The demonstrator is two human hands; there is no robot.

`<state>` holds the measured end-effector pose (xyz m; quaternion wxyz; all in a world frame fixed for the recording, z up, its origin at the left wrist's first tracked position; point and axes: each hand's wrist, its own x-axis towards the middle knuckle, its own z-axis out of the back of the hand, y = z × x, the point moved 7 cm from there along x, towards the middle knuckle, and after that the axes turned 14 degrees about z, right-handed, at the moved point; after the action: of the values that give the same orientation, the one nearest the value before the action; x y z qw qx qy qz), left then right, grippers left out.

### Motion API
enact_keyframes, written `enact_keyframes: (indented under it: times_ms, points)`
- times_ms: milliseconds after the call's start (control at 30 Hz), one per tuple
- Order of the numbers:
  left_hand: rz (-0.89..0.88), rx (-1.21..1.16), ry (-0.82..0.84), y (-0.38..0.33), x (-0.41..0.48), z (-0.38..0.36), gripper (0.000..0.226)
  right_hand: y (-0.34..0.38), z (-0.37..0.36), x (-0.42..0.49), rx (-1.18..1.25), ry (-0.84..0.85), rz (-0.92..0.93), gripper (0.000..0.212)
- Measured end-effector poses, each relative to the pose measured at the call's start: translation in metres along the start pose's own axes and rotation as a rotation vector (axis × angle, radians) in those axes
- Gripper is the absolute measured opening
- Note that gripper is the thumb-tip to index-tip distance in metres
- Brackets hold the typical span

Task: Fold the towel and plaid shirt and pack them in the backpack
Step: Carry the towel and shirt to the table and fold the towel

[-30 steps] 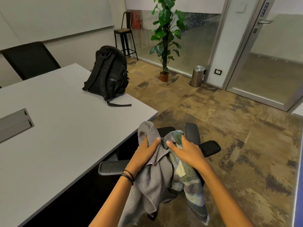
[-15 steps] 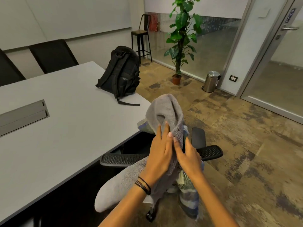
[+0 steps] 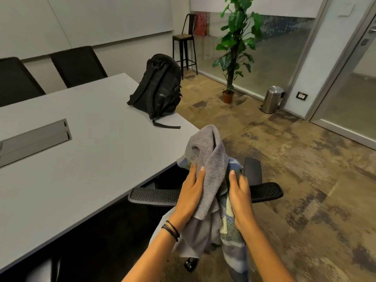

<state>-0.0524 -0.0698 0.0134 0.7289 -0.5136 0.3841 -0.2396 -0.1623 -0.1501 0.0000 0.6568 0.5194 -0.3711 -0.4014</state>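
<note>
A grey towel (image 3: 211, 159) and a blue-green plaid shirt (image 3: 232, 231) are bunched together in the air over an office chair, beside the table's corner. My left hand (image 3: 190, 194) grips the towel from the left. My right hand (image 3: 239, 192) holds the plaid shirt on the right, fingers wrapped into the cloth. The towel's top stands up in a hump above both hands, and the shirt hangs down below them. A black backpack (image 3: 157, 86) stands upright on the grey table (image 3: 71, 159) near its far right corner, straps facing me.
The black office chair (image 3: 262, 190) with mesh armrests sits under the cloth. Two dark chairs (image 3: 77, 66) line the table's far side. A cable hatch (image 3: 34, 139) is set in the tabletop. A stool (image 3: 184, 41), potted plant (image 3: 234, 47) and metal bin (image 3: 271, 99) stand by the glass wall.
Both hands lifted the towel and shirt up off the chair into a raised bundle. My view swung left, bringing more of the table into sight.
</note>
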Motion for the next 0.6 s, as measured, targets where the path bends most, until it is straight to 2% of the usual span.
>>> enact_keyframes:
  times_ms: [67,200,233,333,467,600]
  points:
    - [-0.014,0.003,0.028,-0.003,0.001,-0.001,0.054,0.003,-0.002,-0.001,-0.124,0.052,0.028,0.058]
    - [-0.027,-0.003,0.084,-0.007,0.001,0.000,0.049,0.012,-0.009,-0.005,-0.235,0.136,0.066,0.100]
    - [-0.031,-0.002,0.091,-0.008,0.001,0.001,0.048,0.013,-0.010,-0.005,-0.269,0.151,0.067,0.098]
    - [-0.054,0.011,0.095,-0.009,0.003,0.005,0.046,0.018,-0.017,-0.006,-0.399,0.149,0.090,0.068]
    - [-0.084,-0.007,0.090,-0.012,0.002,0.021,0.048,0.034,-0.034,-0.013,-0.469,0.133,0.165,0.079]
    - [-0.126,-0.029,0.095,-0.023,-0.004,0.054,0.043,0.059,-0.061,-0.017,-0.494,0.111,0.251,0.078]
